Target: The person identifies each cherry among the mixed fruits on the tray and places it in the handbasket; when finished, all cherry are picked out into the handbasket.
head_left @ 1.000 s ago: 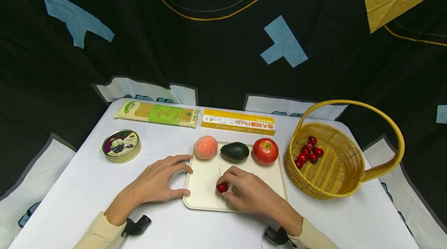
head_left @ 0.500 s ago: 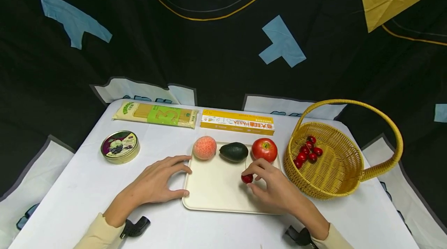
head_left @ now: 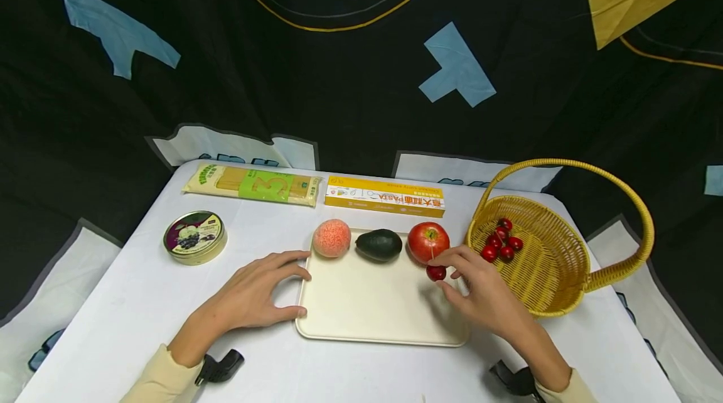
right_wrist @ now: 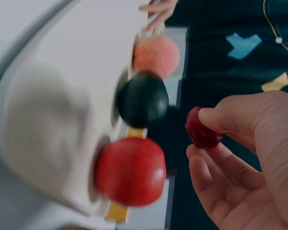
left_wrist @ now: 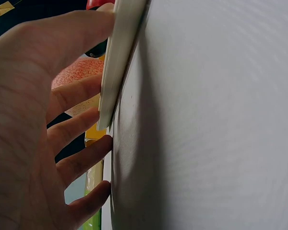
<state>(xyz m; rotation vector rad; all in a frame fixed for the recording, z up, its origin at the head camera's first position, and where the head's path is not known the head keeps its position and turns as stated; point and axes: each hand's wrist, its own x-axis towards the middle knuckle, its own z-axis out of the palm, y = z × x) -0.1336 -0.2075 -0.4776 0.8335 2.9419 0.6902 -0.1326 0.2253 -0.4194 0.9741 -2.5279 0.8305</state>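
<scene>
My right hand pinches a dark red cherry between thumb and fingers, above the tray's right side and in front of the red apple. In the right wrist view the cherry hangs apart from the tray. A cream tray bears a pink peach, a dark green avocado and the apple along its back edge. At the tray's left edge, my left hand rests with spread fingers and thumb touching the rim. Several cherries lie inside the yellow wicker basket.
The basket, with its tall arched handle, stands right of the tray. Behind the tray lie a pasta box and a spaghetti pack. A round tin sits on the left of the white table.
My right hand has carried the cherry rightward and up, from the tray's middle to its right side in front of the apple. The left hand has stayed at the tray's edge.
</scene>
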